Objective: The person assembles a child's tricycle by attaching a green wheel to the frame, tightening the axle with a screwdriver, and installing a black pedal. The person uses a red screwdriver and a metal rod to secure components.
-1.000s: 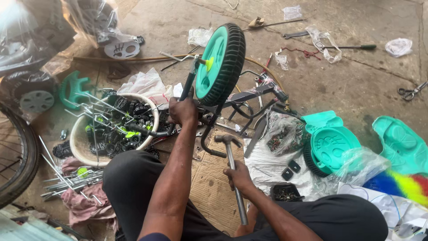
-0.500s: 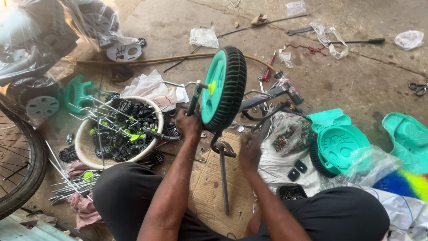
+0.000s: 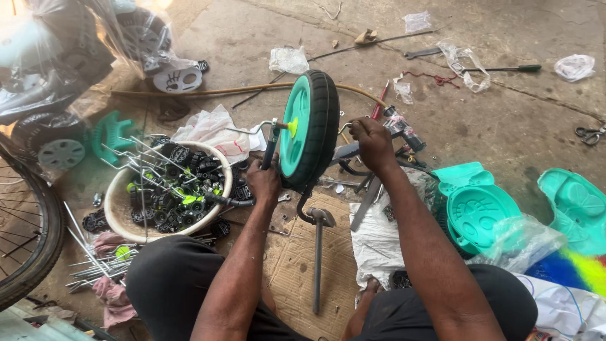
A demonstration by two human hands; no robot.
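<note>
Teal wheel (image 3: 308, 129) upright between both hands, axle running left-right. Left hand (image 3: 264, 180) clamped on the fork leg (image 3: 271, 144); right hand (image 3: 372, 144) closed on frame (image 3: 353, 151) just beside it, equally near.

Passage left of the left hand (image 3: 264, 180) is blocked by a white basin (image 3: 117, 202) heaped with black parts and rods, and by a bicycle tyre (image 3: 38, 252) beyond. Right of the right hand (image 3: 372, 144), teal plastic covers (image 3: 473, 211) and bags crowd the floor. Open concrete floor (image 3: 252, 38) is found only beyond the upright teal wheel (image 3: 309, 129); a hammer (image 3: 317, 252) lies on cardboard between the knees.
</note>
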